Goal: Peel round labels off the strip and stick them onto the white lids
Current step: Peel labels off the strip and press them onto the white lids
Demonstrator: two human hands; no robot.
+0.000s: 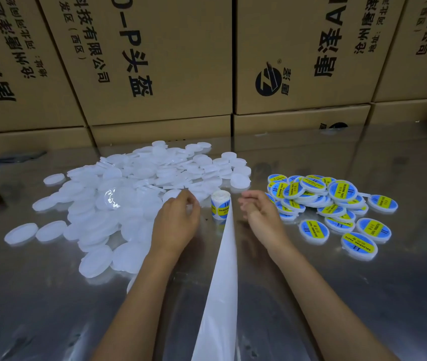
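At a shiny metal table (363,295) walled in by stacked cardboard boxes (155,61), I work between two heaps. My left hand (177,220) reaches into the pile of bare white lids (118,183), fingers curled at its near edge; whether they have a lid pinched I cannot tell, since the back of my hand hides the tips. My right hand (257,208) hovers loosely curled, holding nothing, just right of the roll of labels (220,205), which stands upright between my hands. From the roll the spent white backing strip (224,269) trails toward me, bare of labels. Finished lids (337,209), each wearing a blue and yellow round label, lie heaped to the right.

I judge the lids light, thin plastic, stiff enough to lift by the rim with two fingers but slick and apt to slide on the polished metal. The labels should be flimsy and tacky: best lifted by an edge where the strip bends away, touching as little glue as possible. The small roll looks easily toppled.
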